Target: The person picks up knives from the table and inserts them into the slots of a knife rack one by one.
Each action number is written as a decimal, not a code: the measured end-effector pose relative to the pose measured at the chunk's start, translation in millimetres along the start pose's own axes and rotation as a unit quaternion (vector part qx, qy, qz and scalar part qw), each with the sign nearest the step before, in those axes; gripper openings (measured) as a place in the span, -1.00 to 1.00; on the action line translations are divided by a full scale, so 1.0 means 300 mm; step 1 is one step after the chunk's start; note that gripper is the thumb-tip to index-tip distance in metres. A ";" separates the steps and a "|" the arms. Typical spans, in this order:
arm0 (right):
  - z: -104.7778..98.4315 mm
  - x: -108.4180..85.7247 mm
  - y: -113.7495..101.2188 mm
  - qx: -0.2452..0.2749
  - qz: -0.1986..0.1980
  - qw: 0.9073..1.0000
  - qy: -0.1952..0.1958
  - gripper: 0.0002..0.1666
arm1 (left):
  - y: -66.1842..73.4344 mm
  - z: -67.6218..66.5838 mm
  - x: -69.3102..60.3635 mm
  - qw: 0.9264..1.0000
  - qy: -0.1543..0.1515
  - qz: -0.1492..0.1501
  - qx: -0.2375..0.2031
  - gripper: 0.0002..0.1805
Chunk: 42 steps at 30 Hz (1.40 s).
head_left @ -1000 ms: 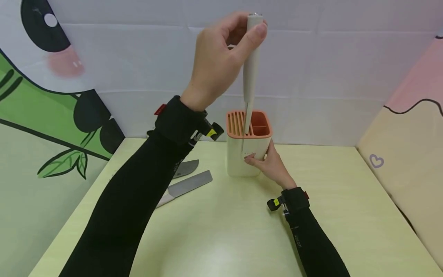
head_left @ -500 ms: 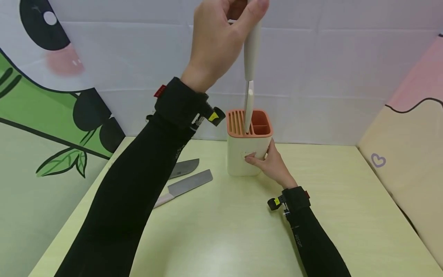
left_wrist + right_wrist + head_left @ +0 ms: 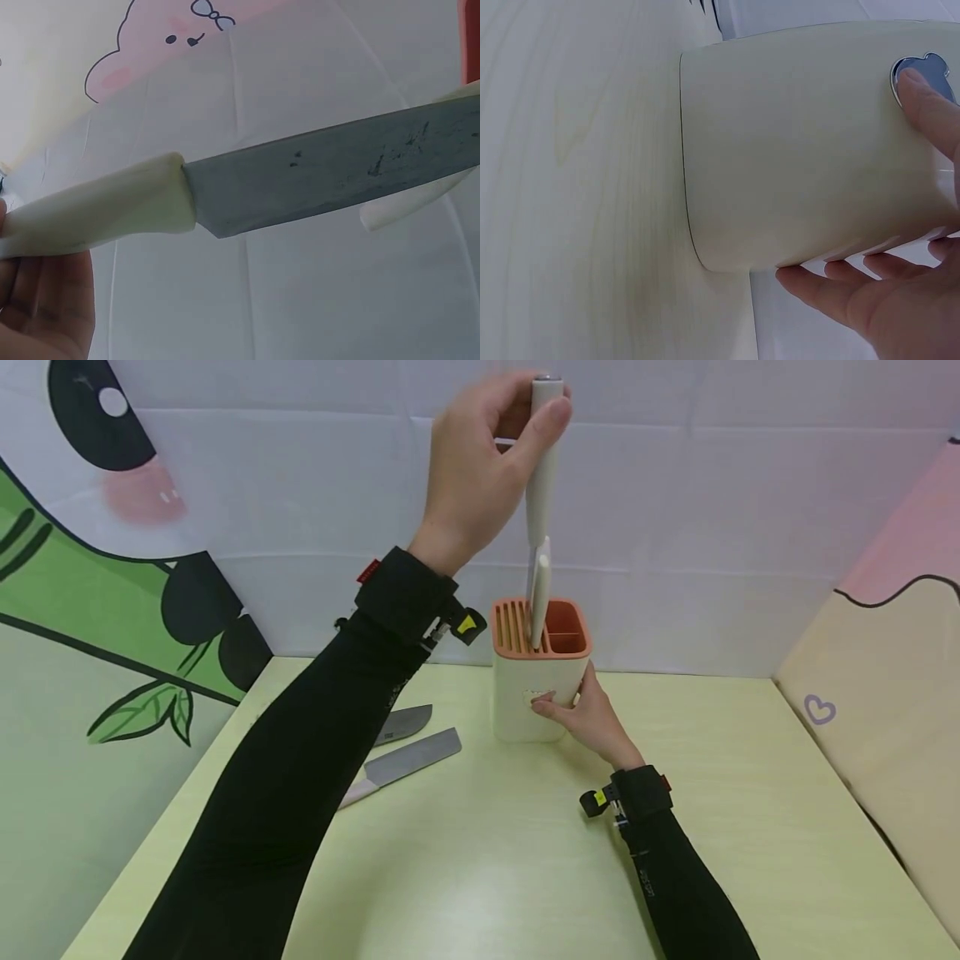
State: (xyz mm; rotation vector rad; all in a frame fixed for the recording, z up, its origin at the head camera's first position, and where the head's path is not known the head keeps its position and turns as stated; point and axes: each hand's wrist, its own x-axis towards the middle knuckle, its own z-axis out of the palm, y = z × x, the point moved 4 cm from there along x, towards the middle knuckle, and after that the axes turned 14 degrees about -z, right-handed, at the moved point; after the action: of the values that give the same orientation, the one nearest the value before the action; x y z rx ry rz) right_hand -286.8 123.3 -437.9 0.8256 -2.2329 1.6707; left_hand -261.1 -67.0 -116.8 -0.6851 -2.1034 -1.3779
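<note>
My left hand (image 3: 480, 468) holds a knife (image 3: 542, 477) by its off-white handle, high over the knife holder with the blade pointing down. In the left wrist view the broad grey blade (image 3: 322, 169) carries dark specks. Another off-white handle (image 3: 539, 602) stands upright in the slotted top of the holder, partly behind that blade. The cream knife holder (image 3: 517, 697) has an orange top with slots on its left and compartments on its right. My right hand (image 3: 592, 718) grips the holder's lower right side, thumb on the bear-shaped badge (image 3: 930, 73). The held blade's tip is hard to make out.
Two more knives lie on the pale wooden table (image 3: 480, 877) left of the holder: a cleaver (image 3: 412, 757) and a knife with a curved blade (image 3: 405, 724). My left forearm covers part of them. A cloth backdrop (image 3: 675, 527) hangs right behind the holder.
My left hand has risen with the knife, then come down a little, and more of the handle standing in the holder shows. The right hand and the holder have stayed put.
</note>
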 end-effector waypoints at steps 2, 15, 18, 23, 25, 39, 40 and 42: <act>0.001 0.001 0.000 0.000 0.001 1.000 0.000 0.17 | -0.022 0.007 -0.005 1.000 0.000 -0.005 -0.002 -0.65; 0.010 0.007 0.003 -0.003 0.000 1.000 0.002 0.16 | -0.172 0.058 -0.018 0.999 -0.011 -0.040 0.006 -0.68; 0.008 0.009 0.006 -0.005 0.000 1.000 0.001 0.17 | -0.200 0.073 -0.023 0.999 -0.014 -0.037 0.012 -0.68; 0.009 0.008 0.008 -0.005 0.002 1.000 0.001 0.18 | -0.247 0.093 -0.029 0.999 -0.014 -0.049 0.018 -0.69; 0.010 0.008 0.007 -0.003 0.003 1.000 0.001 0.18 | -0.261 0.096 -0.030 0.998 -0.014 -0.052 0.018 -0.69; 0.011 0.006 0.001 -0.004 0.003 1.000 0.002 0.17 | -0.344 0.134 -0.058 0.997 -0.026 -0.063 0.030 -0.67; 0.012 0.006 0.002 -0.005 0.004 1.000 0.002 0.17 | -0.350 0.136 -0.061 0.997 -0.028 -0.067 0.031 -0.67; 0.013 0.007 0.000 -0.006 0.005 1.000 0.002 0.17 | -0.361 0.140 -0.066 0.996 -0.029 -0.074 0.034 -0.67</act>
State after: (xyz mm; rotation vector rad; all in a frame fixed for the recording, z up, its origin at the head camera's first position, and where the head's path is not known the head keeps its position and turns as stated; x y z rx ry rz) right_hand -287.9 119.0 -438.2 0.8086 -2.2465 1.6608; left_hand -325.0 -68.5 -216.0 -0.5576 -2.2766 -1.3716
